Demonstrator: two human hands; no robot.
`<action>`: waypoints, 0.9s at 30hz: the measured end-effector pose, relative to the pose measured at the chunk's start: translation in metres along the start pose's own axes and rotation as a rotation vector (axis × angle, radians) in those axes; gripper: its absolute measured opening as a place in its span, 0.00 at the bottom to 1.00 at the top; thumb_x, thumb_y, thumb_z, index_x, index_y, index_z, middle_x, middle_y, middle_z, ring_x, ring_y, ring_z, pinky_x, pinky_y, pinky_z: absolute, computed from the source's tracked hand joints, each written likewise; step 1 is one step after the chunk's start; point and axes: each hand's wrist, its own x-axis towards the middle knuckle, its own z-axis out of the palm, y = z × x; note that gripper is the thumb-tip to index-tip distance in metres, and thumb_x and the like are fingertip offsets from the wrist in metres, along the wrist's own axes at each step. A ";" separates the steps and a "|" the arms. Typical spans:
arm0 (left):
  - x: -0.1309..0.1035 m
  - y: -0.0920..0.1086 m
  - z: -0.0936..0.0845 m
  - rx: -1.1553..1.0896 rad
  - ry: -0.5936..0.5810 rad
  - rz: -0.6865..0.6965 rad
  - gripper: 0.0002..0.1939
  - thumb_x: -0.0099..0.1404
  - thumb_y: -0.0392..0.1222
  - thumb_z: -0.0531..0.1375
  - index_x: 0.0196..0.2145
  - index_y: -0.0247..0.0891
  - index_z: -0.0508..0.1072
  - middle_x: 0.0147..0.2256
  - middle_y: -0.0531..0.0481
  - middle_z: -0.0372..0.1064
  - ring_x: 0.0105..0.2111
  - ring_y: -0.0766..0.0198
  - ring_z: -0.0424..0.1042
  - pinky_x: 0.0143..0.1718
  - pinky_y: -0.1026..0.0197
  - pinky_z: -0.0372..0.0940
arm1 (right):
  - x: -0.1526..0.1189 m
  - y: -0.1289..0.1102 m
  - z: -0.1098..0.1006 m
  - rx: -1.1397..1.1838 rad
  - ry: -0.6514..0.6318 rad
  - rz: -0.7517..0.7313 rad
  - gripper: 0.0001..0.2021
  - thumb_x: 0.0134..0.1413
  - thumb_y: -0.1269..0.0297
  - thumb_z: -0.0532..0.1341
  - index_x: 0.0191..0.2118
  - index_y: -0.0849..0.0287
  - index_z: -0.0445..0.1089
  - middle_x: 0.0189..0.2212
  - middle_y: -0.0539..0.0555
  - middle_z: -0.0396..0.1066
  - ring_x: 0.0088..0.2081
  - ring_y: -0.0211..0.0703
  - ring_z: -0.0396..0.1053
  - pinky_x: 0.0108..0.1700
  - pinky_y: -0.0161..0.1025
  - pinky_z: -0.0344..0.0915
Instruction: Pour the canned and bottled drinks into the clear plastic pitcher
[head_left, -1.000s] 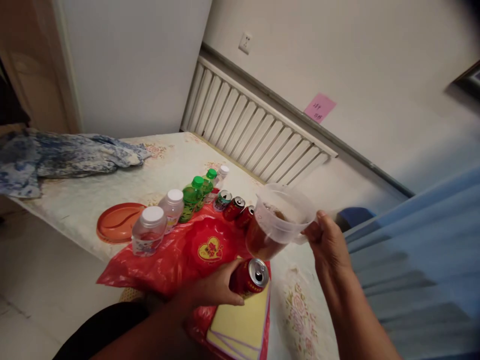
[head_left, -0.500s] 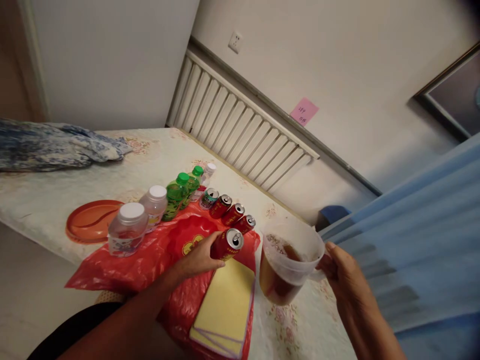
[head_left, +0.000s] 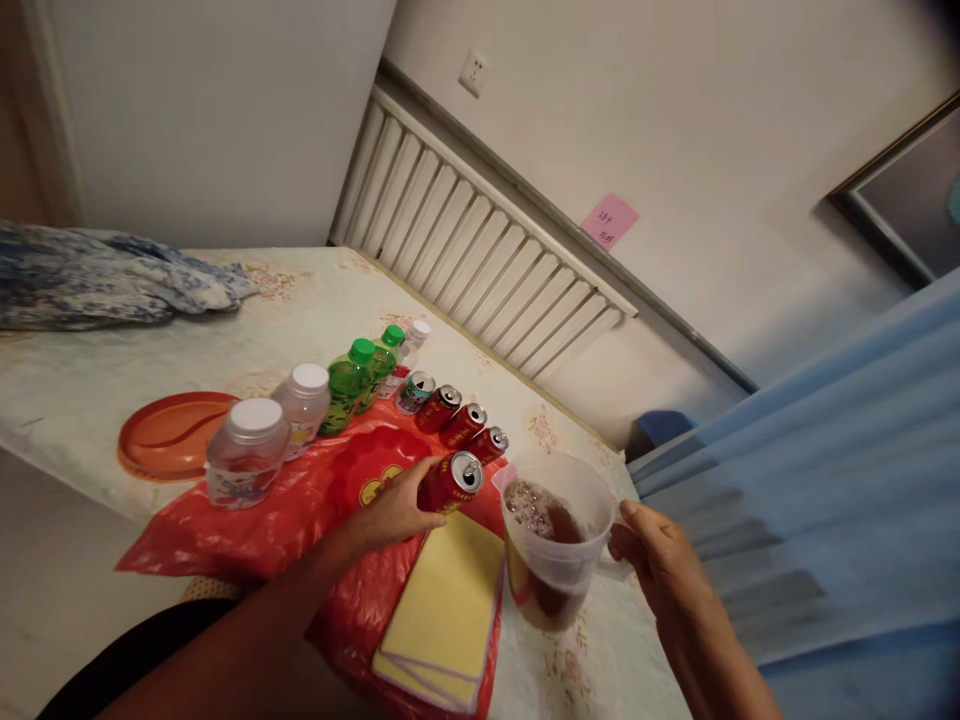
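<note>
My left hand (head_left: 401, 505) is wrapped round a red drink can (head_left: 450, 484), its opened top tilted toward me, above a stack of yellow cloths (head_left: 442, 610). My right hand (head_left: 660, 560) grips the handle of a clear plastic pitcher (head_left: 559, 540), partly filled with brown, foamy liquid. The pitcher is right of the can, apart from it. Behind them stand several opened cans in a row, among them a red can (head_left: 463, 427) and a green-and-silver can (head_left: 415, 393). A red scalloped tray (head_left: 349, 465) with yellow print lies left of the held can, partly hidden by my hand.
Clear jars with white lids (head_left: 247, 455) and green-capped bottles (head_left: 349, 385) line the left of a red plastic sheet (head_left: 180, 540). An orange plate (head_left: 161, 440) lies beyond. A radiator (head_left: 465, 225) runs along the wall; a blue curtain (head_left: 840, 480) hangs right.
The pitcher and my right hand have moved left, closer to the can, and the pitcher stands more upright. My left hand still holds the can, and the view has shifted slightly.
</note>
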 end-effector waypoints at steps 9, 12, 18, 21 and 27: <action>0.000 -0.003 0.001 0.022 0.008 0.005 0.35 0.48 0.36 0.64 0.55 0.40 0.64 0.53 0.46 0.70 0.54 0.49 0.67 0.54 0.53 0.64 | 0.007 -0.004 0.003 -0.122 -0.031 -0.073 0.28 0.46 0.38 0.61 0.12 0.57 0.60 0.11 0.49 0.56 0.17 0.34 0.49 0.20 0.35 0.47; 0.000 -0.004 0.001 0.026 0.015 0.010 0.36 0.48 0.35 0.64 0.56 0.40 0.64 0.53 0.45 0.70 0.55 0.49 0.67 0.55 0.52 0.64 | 0.008 -0.003 0.004 -0.141 -0.049 -0.069 0.29 0.46 0.38 0.61 0.12 0.56 0.58 0.11 0.48 0.55 0.17 0.34 0.48 0.20 0.35 0.46; 0.000 -0.007 0.000 0.018 0.014 0.024 0.36 0.48 0.36 0.65 0.56 0.40 0.64 0.54 0.45 0.69 0.56 0.48 0.66 0.57 0.51 0.62 | 0.010 -0.003 0.007 -0.131 -0.079 -0.070 0.29 0.48 0.39 0.61 0.13 0.56 0.56 0.11 0.47 0.53 0.17 0.34 0.46 0.21 0.35 0.44; -0.001 -0.007 -0.001 0.025 0.012 0.035 0.37 0.47 0.35 0.64 0.56 0.41 0.64 0.54 0.45 0.68 0.56 0.48 0.66 0.56 0.51 0.63 | 0.011 -0.002 0.008 -0.140 -0.083 -0.082 0.29 0.48 0.39 0.61 0.13 0.56 0.56 0.11 0.46 0.53 0.17 0.33 0.46 0.21 0.35 0.44; -0.002 -0.006 -0.001 0.021 0.037 0.036 0.37 0.47 0.35 0.65 0.56 0.41 0.65 0.54 0.46 0.69 0.54 0.48 0.67 0.56 0.51 0.63 | 0.012 -0.002 0.009 -0.172 -0.088 -0.089 0.29 0.49 0.39 0.60 0.13 0.56 0.55 0.11 0.46 0.53 0.17 0.34 0.47 0.22 0.36 0.45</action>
